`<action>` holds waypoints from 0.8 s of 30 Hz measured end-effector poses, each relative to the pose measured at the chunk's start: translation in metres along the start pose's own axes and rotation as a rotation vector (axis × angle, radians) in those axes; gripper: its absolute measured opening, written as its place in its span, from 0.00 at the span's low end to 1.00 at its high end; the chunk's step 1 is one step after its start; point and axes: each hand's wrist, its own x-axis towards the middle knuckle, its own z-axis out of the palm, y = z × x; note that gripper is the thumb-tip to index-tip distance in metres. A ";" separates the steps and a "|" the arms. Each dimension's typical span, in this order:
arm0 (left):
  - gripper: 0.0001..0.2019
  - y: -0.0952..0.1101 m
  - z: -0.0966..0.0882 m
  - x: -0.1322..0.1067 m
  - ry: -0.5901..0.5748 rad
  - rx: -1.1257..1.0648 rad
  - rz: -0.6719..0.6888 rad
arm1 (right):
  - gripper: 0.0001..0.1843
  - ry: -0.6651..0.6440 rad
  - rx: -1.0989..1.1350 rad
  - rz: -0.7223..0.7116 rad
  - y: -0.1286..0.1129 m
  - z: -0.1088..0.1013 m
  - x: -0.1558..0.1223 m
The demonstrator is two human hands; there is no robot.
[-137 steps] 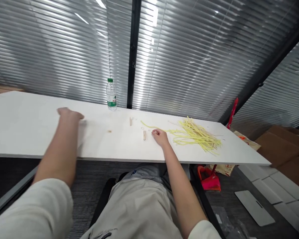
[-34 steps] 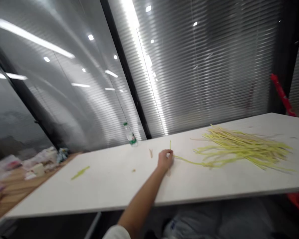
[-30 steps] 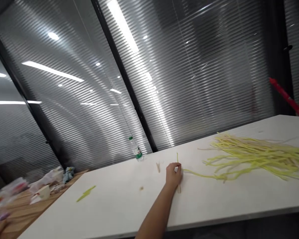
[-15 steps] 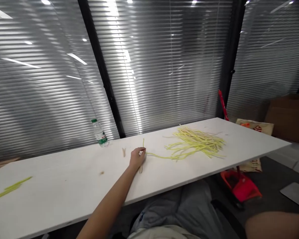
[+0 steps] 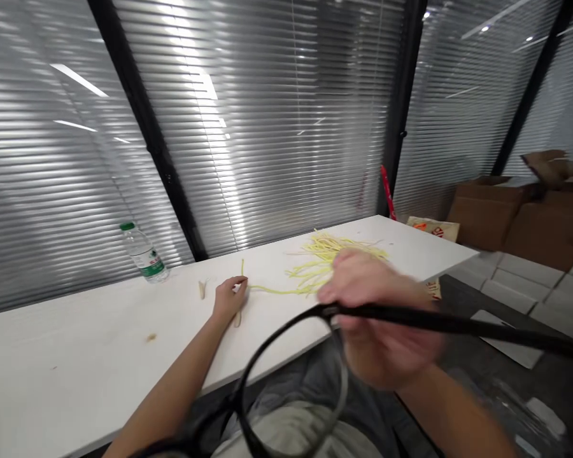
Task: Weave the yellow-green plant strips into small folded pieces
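Left hand (image 5: 230, 298) down on the table (image 5: 95, 362), fingertips nearly together, pinching a yellow strand (image 5: 272, 291) that runs right to the pile (image 5: 318, 264), its short end poking out beyond the fingers. Right hand (image 5: 384, 346), blurred in the foreground, grips the glasses (image 5: 333, 310) near the hinge, one rim hanging below, one arm pointing right. Bottle (image 5: 146, 254) stands by the far edge; one pale piece (image 5: 202, 290) lies between it and the left hand.
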 end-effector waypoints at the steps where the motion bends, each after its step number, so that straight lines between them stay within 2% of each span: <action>1: 0.12 0.000 0.000 0.001 -0.008 0.007 0.003 | 0.10 -0.013 0.026 -0.051 0.002 0.004 0.001; 2: 0.12 -0.001 0.000 0.001 -0.013 0.013 0.014 | 0.11 -0.040 0.054 -0.098 0.007 0.007 0.001; 4: 0.12 -0.001 0.000 0.002 -0.008 0.016 0.022 | 0.11 -0.183 -0.069 -0.095 0.024 0.007 -0.004; 5: 0.12 -0.001 0.000 0.003 -0.004 0.015 0.021 | 0.10 -0.251 -0.174 -0.083 0.037 0.002 -0.008; 7: 0.12 0.000 0.000 0.003 0.000 0.012 0.014 | 0.09 -0.264 -0.392 -0.061 0.068 -0.021 -0.021; 9: 0.12 -0.001 0.000 0.004 -0.002 0.006 0.012 | 0.10 -0.158 -0.618 -0.022 0.105 -0.057 -0.034; 14: 0.12 -0.004 0.002 0.004 0.001 -0.012 0.033 | 0.15 0.134 -1.134 0.110 0.187 -0.174 -0.064; 17: 0.12 -0.005 0.003 0.004 0.001 -0.019 0.032 | 0.17 0.152 -1.354 0.168 0.216 -0.226 -0.085; 20: 0.12 -0.004 0.003 0.003 -0.021 -0.016 0.029 | 0.16 0.023 -1.516 0.192 0.237 -0.250 -0.104; 24: 0.14 -0.002 0.003 0.003 -0.066 -0.019 0.031 | 0.16 -0.127 -1.651 0.229 0.265 -0.256 -0.111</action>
